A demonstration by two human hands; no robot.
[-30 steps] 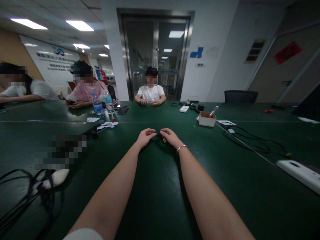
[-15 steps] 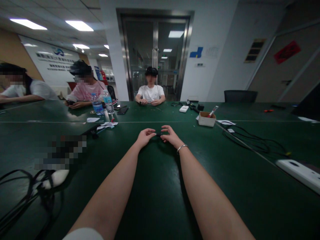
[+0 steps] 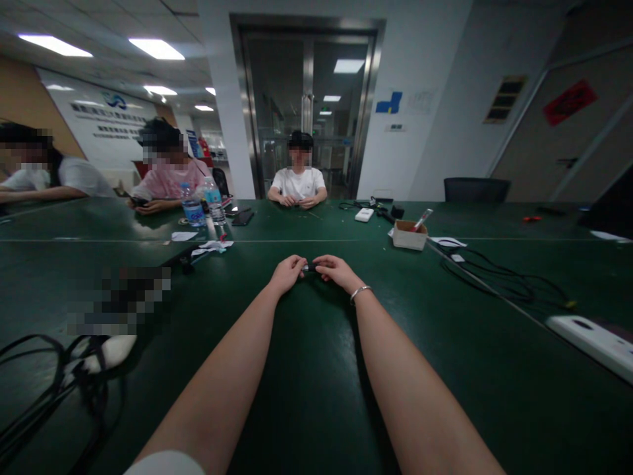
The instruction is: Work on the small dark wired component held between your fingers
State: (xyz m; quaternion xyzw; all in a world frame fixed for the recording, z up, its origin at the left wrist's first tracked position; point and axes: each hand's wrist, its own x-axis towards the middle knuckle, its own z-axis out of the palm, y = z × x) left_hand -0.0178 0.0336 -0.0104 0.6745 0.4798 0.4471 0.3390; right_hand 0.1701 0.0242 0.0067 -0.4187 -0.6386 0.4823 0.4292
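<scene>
Both hands meet over the green table, pinching one small dark object between them. It has a short black body and a shiny, silvery end; its kind is too small to make out. My left hand is closed on the silvery end. The fingertips of my right hand are closed on the black end, and a silver bracelet circles that wrist. Parts of the object are hidden by the fingers.
An open cardboard box holding a pen-like item stands ahead right. Black cables and a white power strip lie right. Water bottles, papers and tangled cables are left. A person sits opposite.
My right hand's raised fingers have come down and closed on the object. My left fingers have curled in, and the silvery end shows more clearly.
</scene>
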